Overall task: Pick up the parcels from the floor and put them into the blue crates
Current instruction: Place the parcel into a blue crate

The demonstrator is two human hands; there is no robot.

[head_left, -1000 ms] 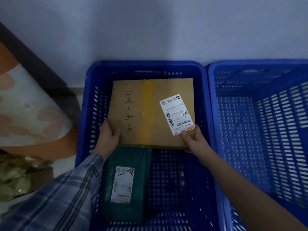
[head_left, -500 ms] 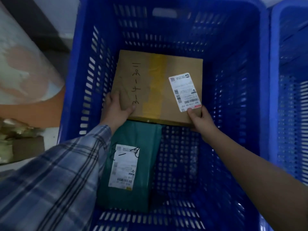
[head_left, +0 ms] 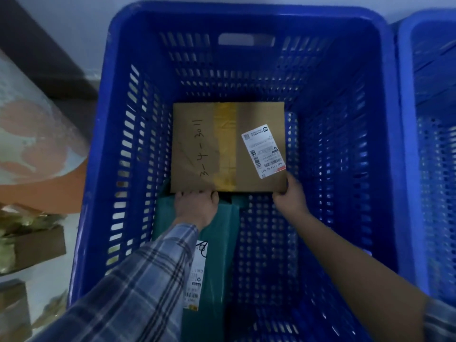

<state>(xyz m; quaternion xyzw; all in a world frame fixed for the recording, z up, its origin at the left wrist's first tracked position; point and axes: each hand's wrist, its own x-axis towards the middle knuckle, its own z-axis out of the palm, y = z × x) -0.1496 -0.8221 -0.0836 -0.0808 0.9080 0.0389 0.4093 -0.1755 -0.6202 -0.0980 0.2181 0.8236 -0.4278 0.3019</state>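
Observation:
A flat brown cardboard parcel (head_left: 197, 134) with yellow tape, a white label and handwriting lies low in the far half of the blue crate (head_left: 380, 134). My left hand (head_left: 196, 208) grips its near edge with fingers curled under. My right hand (head_left: 290, 196) holds its near right corner. A green bag parcel (head_left: 219, 253) with a white label lies on the crate floor under my left forearm, partly hidden by the plaid sleeve.
A second blue crate (head_left: 429, 144) stands directly to the right. Left of the crate are a large orange and white object (head_left: 32, 134), a dark strip along the wall, and cardboard boxes with greenish bags (head_left: 29, 243) on the floor.
Both hands lowered the cardboard parcel from rim height down into the crate. My head moved closer over the crate, and my left hand slid from the parcel's left corner toward the middle of its near edge.

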